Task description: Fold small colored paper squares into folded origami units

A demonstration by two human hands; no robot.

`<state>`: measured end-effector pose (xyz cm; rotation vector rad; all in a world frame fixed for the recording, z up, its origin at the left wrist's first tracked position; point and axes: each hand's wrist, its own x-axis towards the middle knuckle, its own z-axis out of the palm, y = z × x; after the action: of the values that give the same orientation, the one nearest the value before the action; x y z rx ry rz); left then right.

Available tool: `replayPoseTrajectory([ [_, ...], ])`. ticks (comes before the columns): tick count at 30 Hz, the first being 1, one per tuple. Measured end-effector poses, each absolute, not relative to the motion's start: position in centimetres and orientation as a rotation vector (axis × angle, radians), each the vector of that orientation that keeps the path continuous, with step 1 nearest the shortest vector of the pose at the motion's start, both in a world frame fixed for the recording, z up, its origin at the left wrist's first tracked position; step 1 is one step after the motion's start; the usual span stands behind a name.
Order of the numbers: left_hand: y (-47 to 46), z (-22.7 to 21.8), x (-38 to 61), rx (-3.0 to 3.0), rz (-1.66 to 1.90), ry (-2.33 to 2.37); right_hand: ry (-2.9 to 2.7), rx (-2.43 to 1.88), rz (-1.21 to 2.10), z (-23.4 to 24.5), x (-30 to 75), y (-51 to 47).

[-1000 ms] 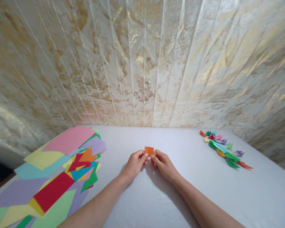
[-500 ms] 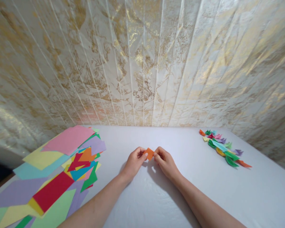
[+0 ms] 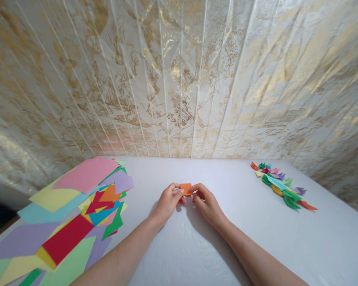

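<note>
Round it comes: the orange paper square (image 3: pixel 185 188) stood cornerwise half a second ago, and now its far edge lies level, with the right fingers shifted at its side. Over on the left, overlapping sheets fan out, a pink sheet (image 3: pixel 88 176) at the far end, a red piece (image 3: pixel 68 239) nearer, small cut pieces (image 3: pixel 103 216) bunched beside them. A strip of white tabletop (image 3: pixel 144 174) separates that spread from the left hand (image 3: pixel 168 201), which pinches the square's left side, thumb on top. Dead centre, the square sits between both hands, apparently just off the surface. Onto its right edge goes a fingertip of the right hand (image 3: pixel 208 202), fingers curled; whether the thumb presses too, I cannot tell. Good handling here, I'd judge, means a firm left pinch, edges flush, light right fingers so no corner buckles. Elbow room? Plenty of white surface on that side before the folded paper pieces (image 3: pixel 277 183), rowed near the table's right edge, well apart from the hands.
</note>
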<state>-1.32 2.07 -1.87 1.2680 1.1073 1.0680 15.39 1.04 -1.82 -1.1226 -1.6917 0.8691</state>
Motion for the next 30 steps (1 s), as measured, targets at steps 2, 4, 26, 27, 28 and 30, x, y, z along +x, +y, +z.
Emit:
replayPoseTrajectory([
  [2, 1.9, -1.9, -1.1, 1.321, 1.044, 1.126, -1.692, -1.125, 0.884, -1.6, 15.5, 1.1],
  [4, 1.7, -2.0, -0.8, 1.406, 1.004, 1.138, -1.669, -1.151, 0.9, -1.4, 15.7, 1.3],
  [26, 0.2, -2.5, -0.7, 2.291, 0.858, 1.233, -1.935, -1.406, 0.738, -2.1, 17.2, 2.5],
  [27, 0.3, -2.5, -0.8, 2.284, 0.868, 1.22, -1.95, -1.402, 0.742, -2.0, 17.3, 2.5],
  [28, 0.4, -2.5, -0.8, 2.276, 0.876, 1.212, -1.96, -1.4, 0.747, -1.8, 17.4, 2.5],
  [30, 0.5, -2.6, -0.8, 2.264, 0.889, 1.203, -1.968, -1.404, 0.764, -1.7, 17.8, 2.6],
])
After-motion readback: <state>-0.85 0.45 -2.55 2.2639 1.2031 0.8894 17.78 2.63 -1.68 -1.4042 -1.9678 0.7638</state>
